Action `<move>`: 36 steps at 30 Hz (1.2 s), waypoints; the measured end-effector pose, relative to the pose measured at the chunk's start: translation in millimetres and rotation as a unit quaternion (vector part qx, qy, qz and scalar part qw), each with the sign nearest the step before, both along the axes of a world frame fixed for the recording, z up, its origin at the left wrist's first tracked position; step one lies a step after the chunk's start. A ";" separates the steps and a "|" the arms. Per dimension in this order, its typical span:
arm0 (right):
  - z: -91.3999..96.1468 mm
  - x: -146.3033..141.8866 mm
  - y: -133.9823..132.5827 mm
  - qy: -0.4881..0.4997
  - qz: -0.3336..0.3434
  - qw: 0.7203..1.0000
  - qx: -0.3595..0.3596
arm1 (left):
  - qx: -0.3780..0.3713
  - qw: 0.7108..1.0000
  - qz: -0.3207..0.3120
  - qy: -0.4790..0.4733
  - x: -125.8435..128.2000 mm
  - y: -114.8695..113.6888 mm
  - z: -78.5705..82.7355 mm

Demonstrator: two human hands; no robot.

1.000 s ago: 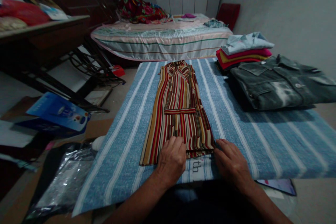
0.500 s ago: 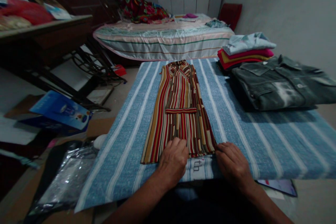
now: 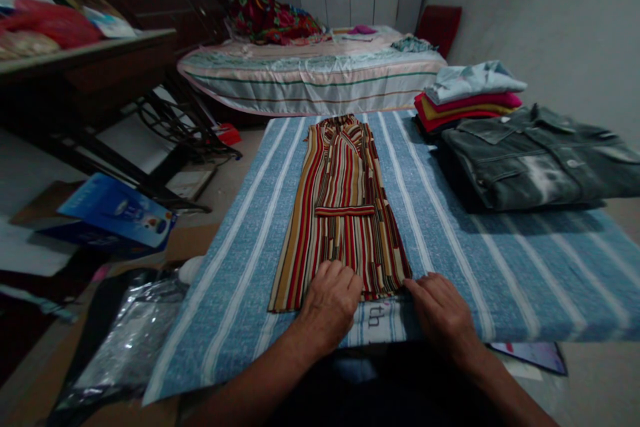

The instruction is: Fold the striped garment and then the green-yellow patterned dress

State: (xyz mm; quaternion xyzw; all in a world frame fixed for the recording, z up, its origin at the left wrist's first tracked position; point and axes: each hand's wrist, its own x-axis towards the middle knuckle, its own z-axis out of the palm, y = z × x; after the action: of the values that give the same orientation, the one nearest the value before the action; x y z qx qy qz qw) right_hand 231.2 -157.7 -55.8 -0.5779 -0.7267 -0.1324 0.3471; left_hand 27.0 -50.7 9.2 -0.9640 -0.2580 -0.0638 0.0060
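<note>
A sleeveless-looking striped dress (image 3: 345, 173) in red, tan, cream and black lies folded lengthwise, its neck end away from me. Across its middle rests a folded belt (image 3: 345, 211) of similar stripes. My left hand (image 3: 333, 300) sits over the near hem with its fingers curled down on the cloth; the fingertips are hidden. At the hem's right corner, my right hand (image 3: 443, 310) pinches the edge between thumb and fingers. Beneath the dress is a blue cloth (image 3: 240, 247) with white stripes that covers the table.
To the right lie a folded dark denim jacket (image 3: 540, 160) and, behind it, a stack of folded clothes (image 3: 470, 97). Beyond the table stands a bed (image 3: 310, 77). On the left are a sewing-machine table (image 3: 120, 60), a blue box (image 3: 120, 213) and clear plastic packaging (image 3: 135, 340).
My right hand has shifted slightly left and pinches the hem corner, which has moved in a little. My left hand has edged slightly to the right on the hem.
</note>
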 end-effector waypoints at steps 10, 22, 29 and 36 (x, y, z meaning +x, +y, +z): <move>0.3 -0.2 1.0 0.015 -0.003 1.000 -0.003 | 0.034 0.999 -0.015 0.014 9.8 4.9 -1.8; 1.3 1.7 2.8 -0.011 -0.025 0.999 -0.038 | 0.024 0.999 -0.043 0.023 4.6 5.3 -4.8; -8.0 4.5 8.7 -0.039 0.034 0.998 -0.038 | -0.006 0.997 -0.041 0.059 5.3 7.5 4.3; -8.0 5.0 6.4 -0.047 0.032 0.998 -0.031 | -0.016 0.996 -0.035 0.084 6.0 5.8 12.4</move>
State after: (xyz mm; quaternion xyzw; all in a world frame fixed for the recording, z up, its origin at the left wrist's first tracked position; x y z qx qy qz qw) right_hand 236.1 -151.3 -63.8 -0.5581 -0.7641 -0.1250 0.2986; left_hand 33.0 -44.9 21.6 -0.9743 -0.2241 0.0216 0.0099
